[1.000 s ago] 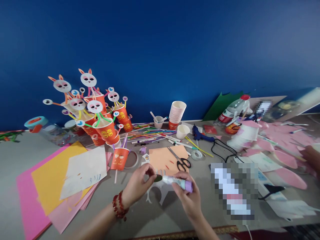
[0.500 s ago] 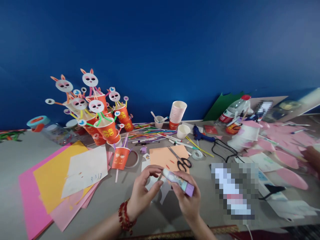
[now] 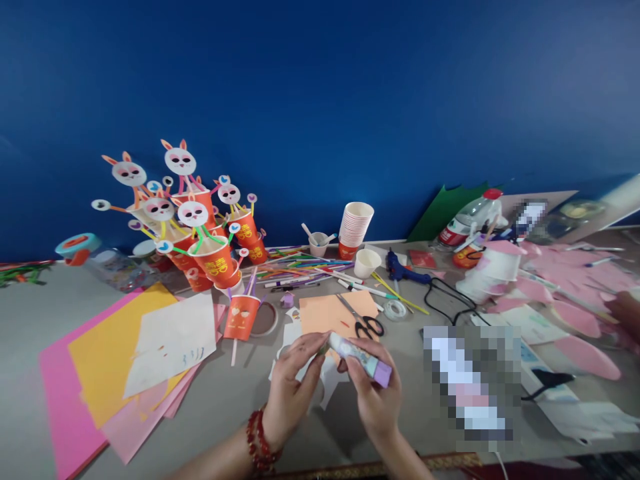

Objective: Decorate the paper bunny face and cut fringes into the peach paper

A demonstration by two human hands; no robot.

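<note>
My right hand (image 3: pixel 375 387) is wrapped round a glue stick (image 3: pixel 363 360) with a purple base, its white end pointing left. At that white end, my left hand (image 3: pixel 295 380) has its thumb and fingers pinched together; what lies between them is too small to make out. A red bead bracelet (image 3: pixel 260 440) circles the left wrist. Beneath and behind the hands lie white paper scraps (image 3: pixel 330 387) and an orange sheet (image 3: pixel 320 310). Black-handled scissors (image 3: pixel 367 323) and a small red sliver (image 3: pixel 345 325) rest on this sheet.
Red paper cups with rabbit faces (image 3: pixel 193 213) stand at the left, behind coloured paper sheets (image 3: pixel 95 360). Markers (image 3: pixel 310 273), stacked cups (image 3: pixel 356 227), tape (image 3: pixel 395 310) and a blue glue gun (image 3: pixel 407 270) lie behind. Pink cutouts (image 3: pixel 583 353) and another person's hand (image 3: pixel 627 310) are at right.
My left fingers have closed together beside the glue stick's white end; they were apart before. Fewer red slivers show on the orange sheet. The glue stick has shifted slightly right.
</note>
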